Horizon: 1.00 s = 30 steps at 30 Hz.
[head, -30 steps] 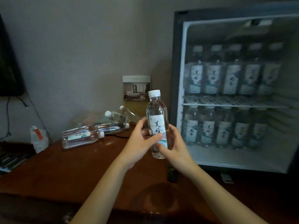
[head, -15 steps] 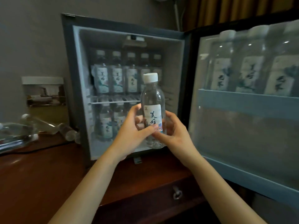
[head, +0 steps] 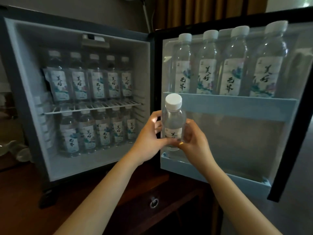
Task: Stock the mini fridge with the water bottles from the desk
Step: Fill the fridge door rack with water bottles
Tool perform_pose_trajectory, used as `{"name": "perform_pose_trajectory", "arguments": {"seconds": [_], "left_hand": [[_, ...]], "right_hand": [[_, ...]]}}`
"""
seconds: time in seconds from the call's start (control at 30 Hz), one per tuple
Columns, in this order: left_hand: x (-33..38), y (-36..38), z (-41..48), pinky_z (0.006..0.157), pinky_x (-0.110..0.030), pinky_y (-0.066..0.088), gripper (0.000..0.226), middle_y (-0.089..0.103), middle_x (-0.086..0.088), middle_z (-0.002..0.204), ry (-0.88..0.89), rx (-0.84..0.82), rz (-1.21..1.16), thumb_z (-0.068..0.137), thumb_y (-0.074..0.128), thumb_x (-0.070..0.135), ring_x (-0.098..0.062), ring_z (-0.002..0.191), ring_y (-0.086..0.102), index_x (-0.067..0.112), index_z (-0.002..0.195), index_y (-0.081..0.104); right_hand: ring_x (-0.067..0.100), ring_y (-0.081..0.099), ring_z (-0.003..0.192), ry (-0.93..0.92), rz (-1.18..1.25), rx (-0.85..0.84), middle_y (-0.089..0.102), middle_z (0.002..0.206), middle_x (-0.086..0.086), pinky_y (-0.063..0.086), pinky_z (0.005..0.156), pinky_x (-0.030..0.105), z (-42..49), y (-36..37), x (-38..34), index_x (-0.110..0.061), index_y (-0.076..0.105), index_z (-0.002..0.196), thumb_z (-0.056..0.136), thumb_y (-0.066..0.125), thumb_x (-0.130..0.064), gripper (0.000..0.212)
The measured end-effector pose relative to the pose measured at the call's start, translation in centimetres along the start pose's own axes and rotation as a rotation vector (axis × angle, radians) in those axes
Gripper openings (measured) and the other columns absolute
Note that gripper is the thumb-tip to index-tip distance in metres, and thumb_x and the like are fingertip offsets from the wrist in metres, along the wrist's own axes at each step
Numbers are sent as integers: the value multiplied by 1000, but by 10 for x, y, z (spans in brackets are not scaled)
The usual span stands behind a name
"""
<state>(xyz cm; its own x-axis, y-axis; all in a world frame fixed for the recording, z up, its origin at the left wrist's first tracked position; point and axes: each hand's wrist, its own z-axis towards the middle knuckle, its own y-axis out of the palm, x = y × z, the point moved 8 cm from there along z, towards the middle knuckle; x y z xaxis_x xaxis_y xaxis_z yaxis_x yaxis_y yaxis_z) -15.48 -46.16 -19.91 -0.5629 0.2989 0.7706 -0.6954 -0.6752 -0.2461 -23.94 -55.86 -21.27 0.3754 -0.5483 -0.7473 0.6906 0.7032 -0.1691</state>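
I hold a clear water bottle (head: 172,119) with a white cap upright in both hands. My left hand (head: 149,141) grips its left side and my right hand (head: 194,141) grips its lower right side. The bottle hangs in front of the inner left edge of the open fridge door (head: 237,141), above the door's lower shelf (head: 211,173). The mini fridge (head: 81,39) stands open on the wooden desk (head: 20,192). Several labelled bottles fill its upper row (head: 96,82) and lower row (head: 101,133). Several more stand in the upper door shelf (head: 228,65).
A wire rack (head: 91,108) divides the fridge interior. A drawer with a ring pull (head: 153,202) sits below the desk edge. Blurred bottles (head: 10,148) lie on the desk at the far left. Curtains (head: 203,11) hang behind the door.
My view has swung right, from the desk bottles to the open fridge and its door. Both hands carried the bottle rightward, from in front of the fridge interior to the door's inner side.
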Motion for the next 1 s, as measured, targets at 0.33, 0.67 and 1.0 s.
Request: {"name": "perform_pose_trajectory", "arguments": {"seconds": [0.33,0.67,1.0], "left_hand": [[-28,27,8,85,-7,43,59,61,15,112,-29,-43,80,75,77,15,6,110,55,43,113,43],[-51,30,7,89,-19,49,56,65,10,114,-71,-142,168,83,68,17,-2,103,62,42,127,43],[-47,30,8,75,-15,49,37,67,14,104,-12,-92,420,96,43,38,0,93,63,31,132,48]], "right_hand": [[10,65,97,82,-43,-65,67,99,-11,54,84,30,4,-19,35,-35,55,97,69,78,-1,49],[4,65,95,133,-87,-145,71,98,-13,53,83,26,0,-11,56,-39,62,95,74,77,-16,35],[-2,62,86,184,-300,-170,66,89,-19,44,67,11,-1,-14,61,-36,60,104,82,66,-37,23]]}}
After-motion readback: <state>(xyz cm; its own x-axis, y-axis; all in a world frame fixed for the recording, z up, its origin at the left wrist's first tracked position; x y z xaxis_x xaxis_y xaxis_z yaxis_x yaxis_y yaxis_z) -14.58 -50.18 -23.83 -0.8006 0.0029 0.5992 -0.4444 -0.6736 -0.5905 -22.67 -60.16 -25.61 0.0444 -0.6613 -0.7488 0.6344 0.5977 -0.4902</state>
